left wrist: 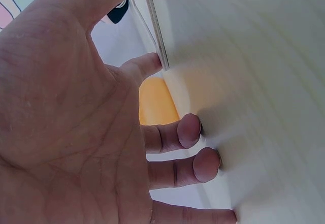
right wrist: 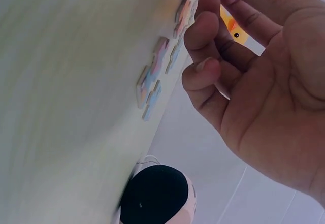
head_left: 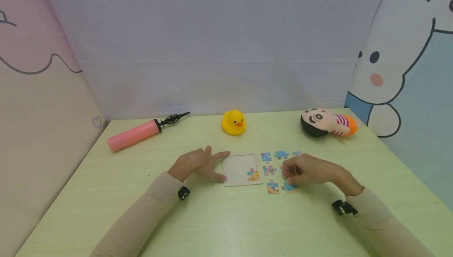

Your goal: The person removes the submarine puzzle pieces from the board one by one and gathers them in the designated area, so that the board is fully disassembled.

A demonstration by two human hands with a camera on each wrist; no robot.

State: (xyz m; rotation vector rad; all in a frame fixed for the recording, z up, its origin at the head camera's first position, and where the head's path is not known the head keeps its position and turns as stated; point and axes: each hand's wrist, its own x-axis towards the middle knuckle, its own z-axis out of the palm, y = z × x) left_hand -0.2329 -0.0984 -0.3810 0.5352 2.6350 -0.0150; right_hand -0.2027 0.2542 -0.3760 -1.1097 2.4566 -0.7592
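A shallow puzzle tray [head_left: 238, 168] lies mid-table, with one puzzle piece in its lower right corner. My left hand [head_left: 201, 164] has its fingers spread. Its index finger and thumb touch the tray's left edge. Right of the tray, several loose puzzle pieces [head_left: 269, 170] lie in rows. Over the right part of these rows is my right hand [head_left: 309, 169], fingers bent, its thumb by a blue puzzle piece [head_left: 290, 188] in the nearest row. Whether it pinches that piece is hidden. In the right wrist view, loose pieces [right wrist: 152, 76] lie beside the curled fingers.
Along the back stand a pink hand pump [head_left: 134, 135] with a black nozzle at left, a yellow rubber duck [head_left: 233, 122] in the middle, and a doll-like toy [head_left: 327, 122] lying at right. A white backdrop [head_left: 226, 52] closes off the far side.
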